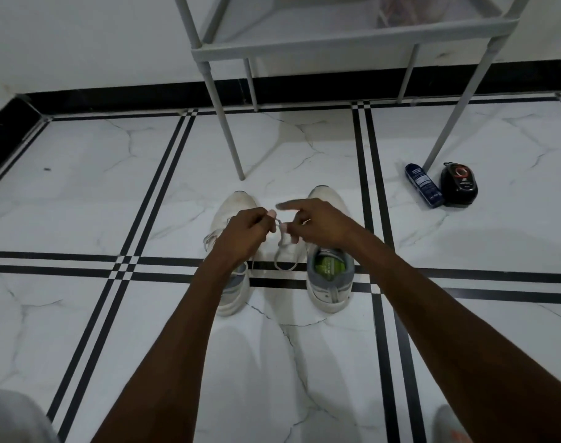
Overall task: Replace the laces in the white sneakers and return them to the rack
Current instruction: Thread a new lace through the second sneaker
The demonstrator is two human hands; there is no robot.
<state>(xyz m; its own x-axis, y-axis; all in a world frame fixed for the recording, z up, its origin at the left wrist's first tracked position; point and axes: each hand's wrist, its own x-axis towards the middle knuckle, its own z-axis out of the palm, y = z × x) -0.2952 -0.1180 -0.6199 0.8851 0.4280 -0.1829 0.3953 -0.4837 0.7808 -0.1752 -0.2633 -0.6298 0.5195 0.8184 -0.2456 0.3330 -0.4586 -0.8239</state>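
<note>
Your left hand point(244, 233) and right hand point(314, 223) each pinch the white lace point(280, 247) above the two white sneakers point(328, 276) standing on the floor point(81, 187), near the rack point(352, 39).

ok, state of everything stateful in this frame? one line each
left hand: fingers curled, pinching the lace
right hand: pinching the lace, index finger extended
lace: held between both hands, loop hanging to the floor
left sneaker: upright on the floor, partly hidden by the left arm
right sneaker: upright, opening empty, insole visible
blue bottle: lying on its side
rack: standing
</note>
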